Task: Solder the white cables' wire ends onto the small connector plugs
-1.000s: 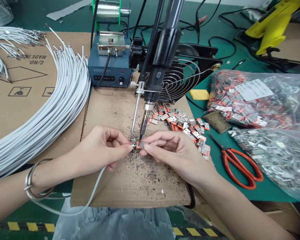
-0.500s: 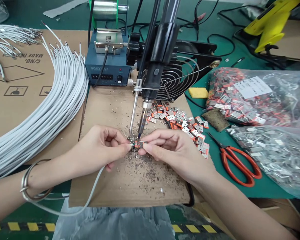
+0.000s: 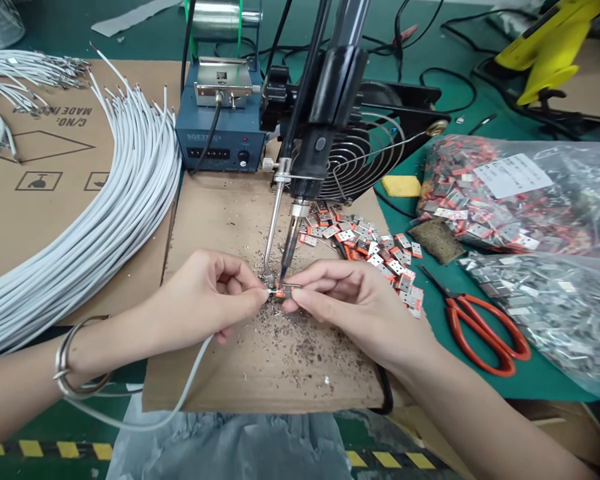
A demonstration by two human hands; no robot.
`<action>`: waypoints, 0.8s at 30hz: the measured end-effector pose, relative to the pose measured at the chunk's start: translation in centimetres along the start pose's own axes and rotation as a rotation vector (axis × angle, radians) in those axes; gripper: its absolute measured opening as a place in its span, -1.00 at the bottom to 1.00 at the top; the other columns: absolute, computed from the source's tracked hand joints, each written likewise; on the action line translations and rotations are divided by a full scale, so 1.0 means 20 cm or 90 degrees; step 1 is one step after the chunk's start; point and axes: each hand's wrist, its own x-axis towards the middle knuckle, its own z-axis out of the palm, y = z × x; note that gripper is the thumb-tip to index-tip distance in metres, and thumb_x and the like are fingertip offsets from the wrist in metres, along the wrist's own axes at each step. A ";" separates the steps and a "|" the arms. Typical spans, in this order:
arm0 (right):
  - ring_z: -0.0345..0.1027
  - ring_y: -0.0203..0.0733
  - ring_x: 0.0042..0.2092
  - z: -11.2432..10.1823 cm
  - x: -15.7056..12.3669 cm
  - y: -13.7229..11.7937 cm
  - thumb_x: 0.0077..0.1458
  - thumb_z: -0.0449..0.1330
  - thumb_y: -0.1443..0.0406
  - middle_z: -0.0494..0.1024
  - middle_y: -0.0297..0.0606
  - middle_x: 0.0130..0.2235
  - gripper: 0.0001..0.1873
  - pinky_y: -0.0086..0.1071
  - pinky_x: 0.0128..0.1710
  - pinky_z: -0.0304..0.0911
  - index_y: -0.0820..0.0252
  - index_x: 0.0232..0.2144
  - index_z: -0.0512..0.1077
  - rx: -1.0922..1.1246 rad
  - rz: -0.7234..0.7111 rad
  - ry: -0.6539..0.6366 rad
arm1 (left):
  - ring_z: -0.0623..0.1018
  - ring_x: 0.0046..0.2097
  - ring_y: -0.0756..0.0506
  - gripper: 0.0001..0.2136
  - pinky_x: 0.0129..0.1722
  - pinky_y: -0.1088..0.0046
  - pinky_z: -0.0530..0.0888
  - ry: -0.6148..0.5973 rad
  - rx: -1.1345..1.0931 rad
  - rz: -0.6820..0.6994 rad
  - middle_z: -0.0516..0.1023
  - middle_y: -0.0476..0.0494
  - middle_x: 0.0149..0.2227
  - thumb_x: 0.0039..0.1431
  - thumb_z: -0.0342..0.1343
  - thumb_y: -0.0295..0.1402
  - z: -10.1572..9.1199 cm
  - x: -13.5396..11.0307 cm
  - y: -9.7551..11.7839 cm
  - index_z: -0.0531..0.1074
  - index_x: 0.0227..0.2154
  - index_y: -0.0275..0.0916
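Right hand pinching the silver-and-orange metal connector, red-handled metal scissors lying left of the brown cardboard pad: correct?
No: in the head view the scissors lie right of the cardboard pad. The right hand does pinch the connector.

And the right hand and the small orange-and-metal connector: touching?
Touching. The head view shows the right hand with its thumb tip pressed on the metal end of the connector.

The right hand [image 3: 363, 307] partly hides the connector [image 3: 287, 292]; the left edge cuts off the white cable bundle [image 3: 125, 213].
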 end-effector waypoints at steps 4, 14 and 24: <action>0.51 -0.33 -0.45 -0.01 0.00 0.01 -0.14 0.35 0.36 0.62 -0.32 -0.51 -0.91 -0.57 -0.45 0.36 0.17 -0.46 0.54 0.022 0.003 -0.009 | 0.28 -0.73 0.14 -0.94 -0.76 0.73 0.31 0.002 -0.001 -0.003 0.26 0.17 -0.77 -0.06 0.13 -0.43 0.00 0.00 0.00 0.41 -0.56 -0.29; 0.50 -0.37 -0.45 -0.01 0.00 0.01 -0.11 0.32 0.39 0.62 -0.35 -0.51 -0.92 -0.60 -0.43 0.36 0.16 -0.45 0.54 0.045 0.000 -0.032 | 0.28 -0.74 0.17 -0.96 -0.77 0.76 0.29 -0.004 0.006 -0.014 0.29 0.17 -0.72 -0.06 0.13 -0.45 -0.01 0.00 0.00 0.41 -0.55 -0.30; 0.48 -0.37 -0.47 0.01 0.00 -0.02 -0.20 0.33 0.42 0.61 -0.35 -0.53 -0.88 -0.59 -0.46 0.33 0.19 -0.49 0.52 -0.002 0.016 -0.007 | 0.28 -0.74 0.17 -0.96 -0.77 0.75 0.28 0.006 0.033 -0.021 0.27 0.18 -0.73 -0.06 0.12 -0.45 0.00 0.01 -0.02 0.40 -0.55 -0.30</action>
